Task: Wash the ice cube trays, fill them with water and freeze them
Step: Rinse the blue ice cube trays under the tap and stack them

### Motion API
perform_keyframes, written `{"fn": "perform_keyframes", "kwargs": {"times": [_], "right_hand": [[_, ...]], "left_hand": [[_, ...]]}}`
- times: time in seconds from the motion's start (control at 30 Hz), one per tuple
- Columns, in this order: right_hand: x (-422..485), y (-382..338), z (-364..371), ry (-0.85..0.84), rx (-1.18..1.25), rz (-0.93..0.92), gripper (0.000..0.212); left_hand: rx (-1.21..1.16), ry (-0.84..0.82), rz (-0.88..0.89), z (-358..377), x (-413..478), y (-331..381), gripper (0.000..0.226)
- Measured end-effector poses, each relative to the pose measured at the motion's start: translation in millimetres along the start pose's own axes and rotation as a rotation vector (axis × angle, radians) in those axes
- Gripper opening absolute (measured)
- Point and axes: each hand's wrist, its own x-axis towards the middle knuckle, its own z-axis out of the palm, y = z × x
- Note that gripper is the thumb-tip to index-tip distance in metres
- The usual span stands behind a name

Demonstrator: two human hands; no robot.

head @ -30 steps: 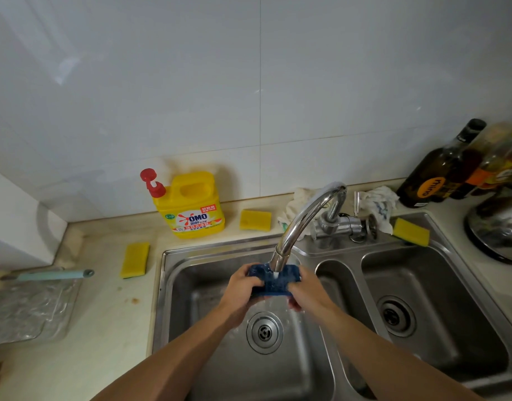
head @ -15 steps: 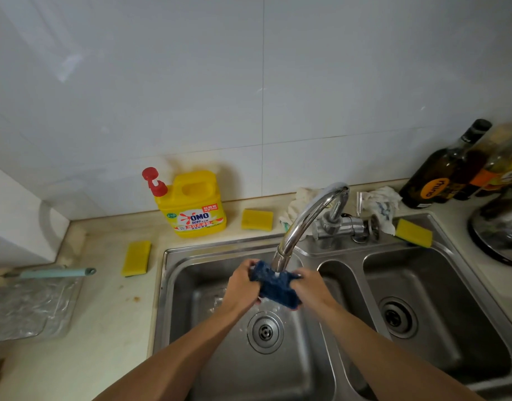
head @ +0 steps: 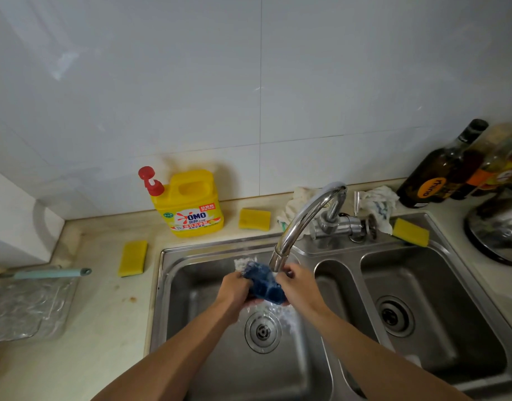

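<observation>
A small dark blue ice cube tray (head: 263,282) is held under the chrome faucet (head: 301,224), over the left basin of the steel sink (head: 173,299). My left hand (head: 234,287) grips its left end and my right hand (head: 295,285) grips its right end. The tray is tilted, its far left end raised and its near right end lower. Water runs from the spout over the tray and splashes down toward the drain (head: 262,331). The tray's underside is hidden by my fingers.
A yellow OMO detergent jug (head: 188,204) stands behind the sink. Yellow sponges lie on the counter (head: 133,257), by the wall (head: 254,219) and on the sink rim (head: 410,231). Bottles (head: 443,169) and a steel pot (head: 500,227) stand right. A clear plastic bag (head: 26,308) lies left.
The tray was level under the spout, then I turned and tilted it so its left end rose. Water now splashes off it into the basin.
</observation>
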Motion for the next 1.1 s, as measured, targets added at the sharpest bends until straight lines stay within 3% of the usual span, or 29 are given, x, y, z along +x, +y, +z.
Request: {"fn": "perform_keyframes", "kwargs": {"times": [0.33, 0.67, 0.93, 1.1], "right_hand": [[-3.7, -0.4, -5.9, 0.011, -0.051, -0.085, 0.015], [0.1, -3.9, -16.8, 0.093, 0.093, -0.053, 0.007], [-4.4, -1.2, -17.0, 0.134, 0.103, -0.081, 0.010], [-2.7, -2.6, -26.4, 0.144, 0.118, -0.070, 0.017]], "left_hand": [[0.027, -0.079, 0.099, 4.6, -1.5, 4.7, 0.041], [0.119, -0.139, -0.010, 5.0, -2.1, -10.0, 0.026], [0.057, -0.160, 0.001, 11.9, -4.8, -7.6, 0.035], [-0.038, -0.201, -0.052, 13.3, -7.8, -5.8, 0.027]]}}
